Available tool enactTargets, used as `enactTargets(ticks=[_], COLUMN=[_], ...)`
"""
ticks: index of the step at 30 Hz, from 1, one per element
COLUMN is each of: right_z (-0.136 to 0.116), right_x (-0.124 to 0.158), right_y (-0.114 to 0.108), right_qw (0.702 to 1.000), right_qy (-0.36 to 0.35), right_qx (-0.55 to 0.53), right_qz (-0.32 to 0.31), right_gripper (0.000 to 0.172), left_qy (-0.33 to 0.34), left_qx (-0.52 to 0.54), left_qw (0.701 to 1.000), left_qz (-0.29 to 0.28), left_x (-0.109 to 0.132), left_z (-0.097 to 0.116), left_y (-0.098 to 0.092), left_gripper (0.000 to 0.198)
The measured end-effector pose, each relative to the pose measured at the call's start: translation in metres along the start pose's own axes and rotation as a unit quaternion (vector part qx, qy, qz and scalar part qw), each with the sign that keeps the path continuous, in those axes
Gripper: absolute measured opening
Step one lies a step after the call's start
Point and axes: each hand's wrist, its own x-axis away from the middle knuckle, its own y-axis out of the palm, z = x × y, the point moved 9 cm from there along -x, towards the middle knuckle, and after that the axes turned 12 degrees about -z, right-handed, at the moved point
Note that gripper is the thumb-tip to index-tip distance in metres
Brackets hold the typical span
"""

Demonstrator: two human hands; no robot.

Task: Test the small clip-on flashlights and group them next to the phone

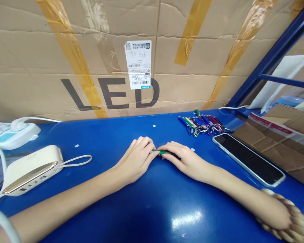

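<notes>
The left hand (135,160) and right hand (184,159) are pinching a green stylus pen (160,152) between their fingertips at the frame's centre, its long axis running crosswise over the blue counter (147,216)

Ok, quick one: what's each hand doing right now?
Left hand: closed, pinching one end of a green pen.
Right hand: closed, holding the same pen.

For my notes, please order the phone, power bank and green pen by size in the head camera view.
The phone and power bank look close in size, so I cannot rank them. Smallest: the green pen.
</notes>
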Motion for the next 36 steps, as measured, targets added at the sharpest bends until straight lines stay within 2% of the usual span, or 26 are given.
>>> enactTargets(ticks=[5,9,23,30,33,36], right_z=[0.002,0.001,0.001,-0.004,-0.003,-0.003], right_x=[0.001,0.000,0.002,0.001,0.002,0.003], right_y=[0.003,0.003,0.002,0.002,0.003,0.003], right_qw=[1.000,0.999,1.000,0.999,0.999,0.999], right_qy=[-0.002,-0.001,0.025,-0.005,0.008,0.024], right_qx=[0.018,0.035,-0.008,-0.026,-0.035,-0.035], right_qz=[0.003,0.005,0.001,0.021,0.018,0.019], right_gripper=[0.026,0.025,0.026,0.022,0.022,0.021], left_qy=[-0.019,-0.012,0.069,0.075,0.066,0.076], left_qx=[-0.031,-0.028,0.036,-0.003,-0.029,-0.033], left_qw=[0.999,0.999,0.997,0.996,0.994,0.993], left_qz=[0.028,0.031,0.004,0.049,0.082,0.082], left_x=[0.001,0.002,0.004,0.007,0.008,0.009], left_z=[-0.003,-0.003,0.010,0.010,0.010,0.012], left_y=[-0.003,-0.003,-0.002,-0.008,-0.012,-0.012], left_gripper=[0.034,0.037,0.031,0.033,0.033,0.032])
